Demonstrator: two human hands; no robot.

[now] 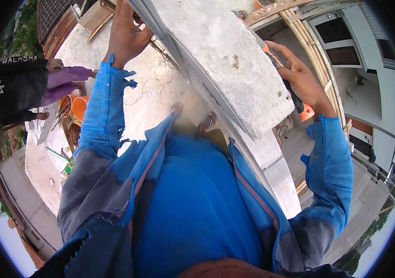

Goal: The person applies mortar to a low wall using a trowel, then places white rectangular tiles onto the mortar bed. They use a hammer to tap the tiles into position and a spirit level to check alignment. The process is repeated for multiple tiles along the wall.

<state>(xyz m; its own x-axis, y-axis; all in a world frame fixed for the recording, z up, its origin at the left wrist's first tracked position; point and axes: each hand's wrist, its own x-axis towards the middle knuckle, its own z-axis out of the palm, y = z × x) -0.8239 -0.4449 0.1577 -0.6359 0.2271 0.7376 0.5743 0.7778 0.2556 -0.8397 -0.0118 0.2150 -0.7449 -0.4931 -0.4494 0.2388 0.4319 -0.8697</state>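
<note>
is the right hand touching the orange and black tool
Touching: the head view shows the right hand closed on the tool, its fingers and thumb against the handle with no gap between.

A big white block (220, 60) and an orange and black tool (307, 112).
The block has a bumpy top with small dents, and it lies at a slant on a row of smoother pale blocks (274, 160). A long grey strip (179, 55) runs down its left side. The tool is in the right hand (303, 78), tilted, just beside the block's right edge, partly hidden.
</note>
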